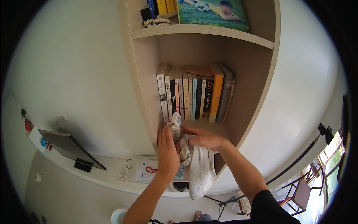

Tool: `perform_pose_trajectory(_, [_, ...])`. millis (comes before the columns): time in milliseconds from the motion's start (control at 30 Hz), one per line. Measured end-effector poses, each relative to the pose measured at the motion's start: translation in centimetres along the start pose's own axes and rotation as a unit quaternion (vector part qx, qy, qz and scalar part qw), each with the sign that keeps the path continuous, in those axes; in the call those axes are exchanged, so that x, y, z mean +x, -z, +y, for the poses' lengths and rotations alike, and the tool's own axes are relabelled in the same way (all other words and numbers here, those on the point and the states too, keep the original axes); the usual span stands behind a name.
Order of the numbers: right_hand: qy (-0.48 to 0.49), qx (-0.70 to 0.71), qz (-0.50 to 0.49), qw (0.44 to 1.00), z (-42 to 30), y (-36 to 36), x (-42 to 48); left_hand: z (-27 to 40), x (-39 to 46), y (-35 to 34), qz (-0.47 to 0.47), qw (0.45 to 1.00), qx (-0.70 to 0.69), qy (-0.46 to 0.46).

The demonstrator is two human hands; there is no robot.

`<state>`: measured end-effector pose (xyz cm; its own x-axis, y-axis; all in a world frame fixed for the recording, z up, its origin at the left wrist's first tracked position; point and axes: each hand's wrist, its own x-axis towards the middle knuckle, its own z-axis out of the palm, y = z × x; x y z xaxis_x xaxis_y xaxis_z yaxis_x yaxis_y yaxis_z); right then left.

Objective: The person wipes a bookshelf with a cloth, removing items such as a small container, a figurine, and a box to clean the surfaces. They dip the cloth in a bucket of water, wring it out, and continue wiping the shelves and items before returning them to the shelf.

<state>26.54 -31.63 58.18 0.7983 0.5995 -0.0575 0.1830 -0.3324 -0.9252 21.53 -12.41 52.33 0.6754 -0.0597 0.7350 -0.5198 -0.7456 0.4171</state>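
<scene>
My left hand (168,151) is raised at the front left of the middle shelf compartment, its fingers against the side of a small white carton (176,127). The carton stands with its top flap up, in front of the books. My right hand (205,138) holds a crumpled off-white cloth (202,170) that hangs over the shelf's front edge. Its index finger points towards the carton's right side; whether it touches is unclear. Behind both hands stands a row of upright books (193,98), among them an orange one (216,93).
Above, a shelf board (201,29) carries more books, a beaded cord and a picture. At lower left, a long white counter (112,165) holds a monitor (72,148) and a tray of papers. A tripod (222,203) and a chair (302,193) stand at lower right.
</scene>
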Motion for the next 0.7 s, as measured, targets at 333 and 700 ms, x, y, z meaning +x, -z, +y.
perform_pose_trajectory(333, [0.015,-0.031,-0.019,0.999,-0.2,-1.2,2.6,-1.0,-1.8,0.8,-0.024,0.997,0.024,-0.063])
perform_pose_trajectory(700, [0.016,-0.077,-0.013,0.997,0.0,0.1,0.5,-1.1,-2.5,1.3,-0.031,0.991,0.086,-0.096])
